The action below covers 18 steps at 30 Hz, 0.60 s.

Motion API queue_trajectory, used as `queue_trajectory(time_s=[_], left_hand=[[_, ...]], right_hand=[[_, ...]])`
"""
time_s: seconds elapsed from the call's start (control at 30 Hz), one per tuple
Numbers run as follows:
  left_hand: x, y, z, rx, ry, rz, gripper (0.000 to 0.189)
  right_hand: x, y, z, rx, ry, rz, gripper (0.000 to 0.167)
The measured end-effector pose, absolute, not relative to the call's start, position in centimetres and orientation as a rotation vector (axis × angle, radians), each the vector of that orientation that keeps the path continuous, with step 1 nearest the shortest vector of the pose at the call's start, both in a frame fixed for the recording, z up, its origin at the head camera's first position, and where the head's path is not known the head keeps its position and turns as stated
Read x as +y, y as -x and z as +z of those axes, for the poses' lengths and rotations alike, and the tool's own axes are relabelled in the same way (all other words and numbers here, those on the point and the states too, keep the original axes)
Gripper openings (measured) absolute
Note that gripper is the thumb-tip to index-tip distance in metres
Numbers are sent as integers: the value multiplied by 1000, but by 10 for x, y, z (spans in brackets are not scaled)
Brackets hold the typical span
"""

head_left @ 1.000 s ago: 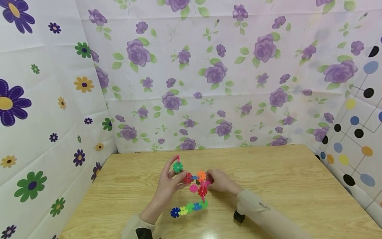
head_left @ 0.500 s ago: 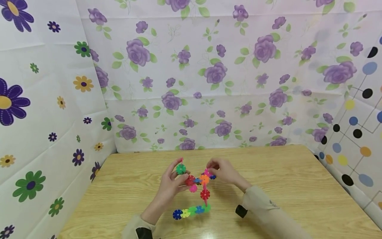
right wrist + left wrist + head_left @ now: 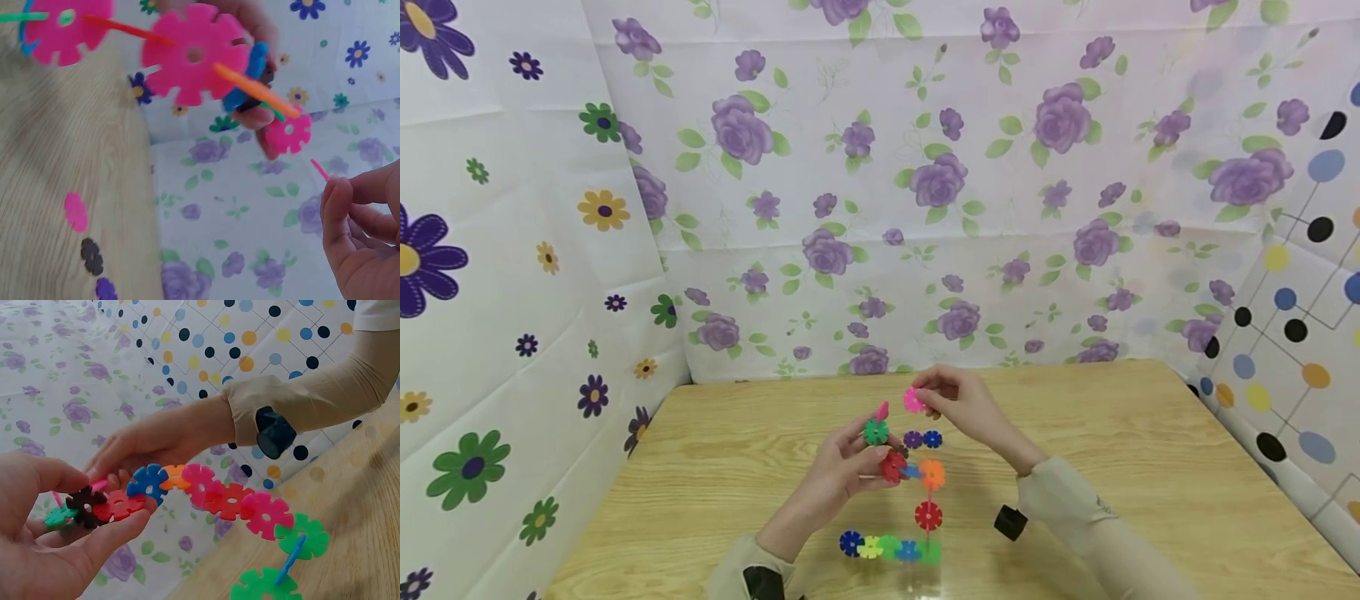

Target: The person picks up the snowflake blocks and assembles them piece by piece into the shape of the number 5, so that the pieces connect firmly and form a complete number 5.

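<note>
My left hand (image 3: 838, 483) holds one end of a chain of colourful notched plastic discs above the table. Between its thumb and fingers, a brown disc (image 3: 86, 505) and a red disc (image 3: 120, 505) show in the left wrist view. A green disc (image 3: 876, 432) with a pink one on edge forms the upper end. From the grip the chain runs through an orange disc (image 3: 932, 474) down to a dark blue disc (image 3: 852, 543). Just above that upper end, my right hand (image 3: 958, 407) pinches a single pink disc (image 3: 913, 400), seen edge-on in the right wrist view.
Loose discs lie on the wooden table (image 3: 1075, 433): a purple disc (image 3: 912, 439), a dark blue disc (image 3: 932, 439), and, in the right wrist view, a pink disc (image 3: 76, 211) and a blackish disc (image 3: 91, 256). Behind the table hangs a flowered cloth (image 3: 1000, 250).
My right hand has picked up the pink disc from beside the loose ones and lifted it up and left. The left hand with the chain has shifted slightly right and down.
</note>
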<state>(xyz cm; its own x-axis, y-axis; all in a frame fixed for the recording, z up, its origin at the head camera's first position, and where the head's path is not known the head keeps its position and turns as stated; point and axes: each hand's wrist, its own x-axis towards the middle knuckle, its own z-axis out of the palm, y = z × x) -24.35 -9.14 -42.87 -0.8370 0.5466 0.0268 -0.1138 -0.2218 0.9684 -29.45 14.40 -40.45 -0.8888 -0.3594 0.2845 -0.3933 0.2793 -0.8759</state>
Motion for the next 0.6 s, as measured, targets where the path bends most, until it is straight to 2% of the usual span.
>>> queue_trajectory(time_s=[0.27, 0.6], left_hand=[[-88, 241, -430, 1603, -568, 2032, 57], [-90, 239, -429, 1613, -617, 1946, 57]], right_hand=[[141, 282, -385, -2493, -759, 1764, 18], [141, 276, -382, -2511, -846, 1639, 16]])
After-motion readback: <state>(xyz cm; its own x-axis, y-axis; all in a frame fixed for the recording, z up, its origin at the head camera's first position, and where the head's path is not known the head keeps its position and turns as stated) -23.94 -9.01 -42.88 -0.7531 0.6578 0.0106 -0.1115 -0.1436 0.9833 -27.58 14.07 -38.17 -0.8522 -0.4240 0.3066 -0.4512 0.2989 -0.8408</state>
